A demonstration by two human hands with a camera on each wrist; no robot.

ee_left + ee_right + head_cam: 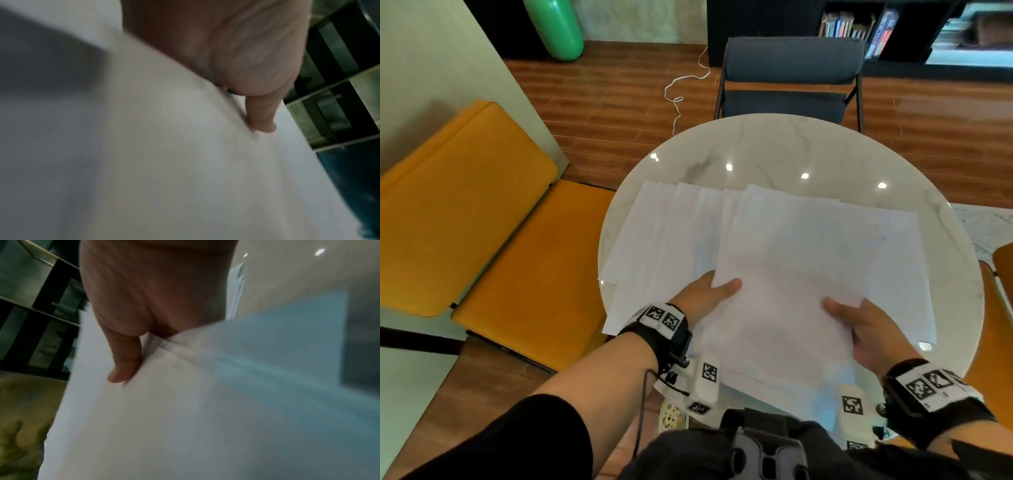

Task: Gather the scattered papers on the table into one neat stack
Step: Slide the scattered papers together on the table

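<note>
Nearest to you, your left hand (702,298) and right hand (866,329) both grip the near edge of the papers (791,274): thin, flat white sheets, smooth and matte, rectangular. Your left thumb (726,286) lies on top of the top sheet's near-left corner, rest of the fingers tucked under, so it's a thumb-over pinch; left wrist view shows the thumb (261,116) pressed flat on paper (164,146), other fingers hidden. Your right thumb (839,310) presses on top too, right of the left thumb, with the fingers under the sheets; right wrist view shows the thumb (125,360) clamping several sheet edges (185,386), blurry, can't count them. Whether the hidden fingers are spread or together, can't tell. Beyond your fingertips the sheets fan out unevenly, far edges staggered, more sheets showing left of your left thumb and right of your right hand, overlapping, not squared. All of it sits on the round table (774,147), glossy white marble-look top with grey veins and light glare spots. Left of your left hand, an orange padded bench (482,222). Past the table's far rim, a dark upholstered chair (791,78) with a thin metal frame, on a wood-plank floor (602,102) with a white cord (681,85) trailing. Far back, a dark bookshelf (859,27) and a shiny green rounded object (554,27).
</note>
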